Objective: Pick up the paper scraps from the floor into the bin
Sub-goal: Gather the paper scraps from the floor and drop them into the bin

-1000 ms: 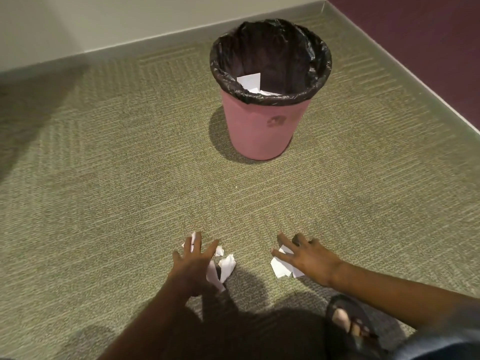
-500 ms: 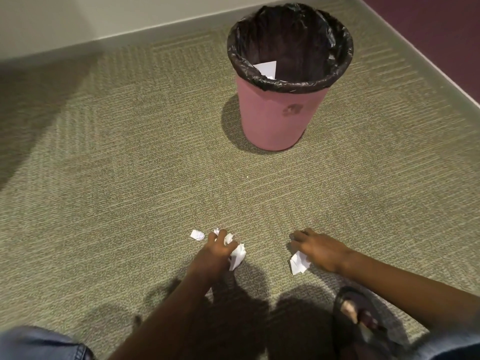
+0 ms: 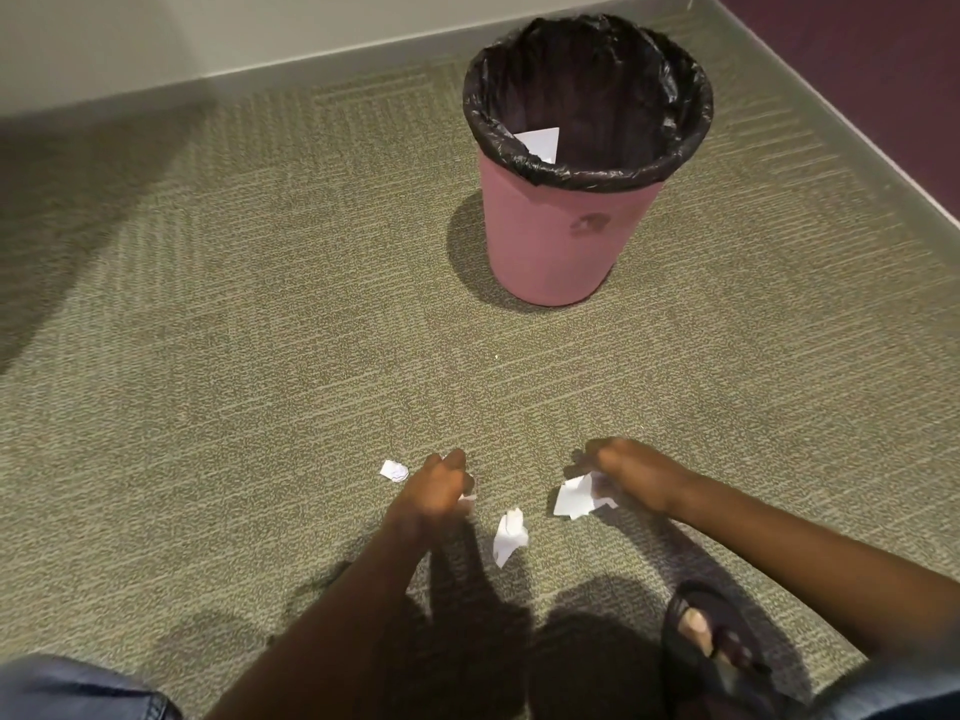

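Observation:
A pink bin point(image 3: 561, 236) with a black liner stands on the carpet ahead; a white paper piece point(image 3: 540, 142) lies inside it. My left hand point(image 3: 431, 493) is closed low over the floor, with a sliver of white paper showing at its fingers. My right hand point(image 3: 634, 472) is curled around a white paper scrap point(image 3: 574, 496) that hangs below its fingers. A crumpled scrap point(image 3: 509, 535) lies on the carpet between my hands. Another small scrap point(image 3: 393, 470) lies just left of my left hand.
Green-grey patterned carpet point(image 3: 260, 330) covers the floor. A pale wall with a baseboard point(image 3: 234, 80) runs along the back, and a dark purple wall point(image 3: 883, 70) closes the right side. My sandalled foot point(image 3: 711, 641) is at the lower right, and denim-clad knees sit at both bottom corners.
Both hands have closed from spread fingers onto paper. The crumpled scrap that was against my left hand now lies apart on the carpet. My view has shifted, with the bin further right.

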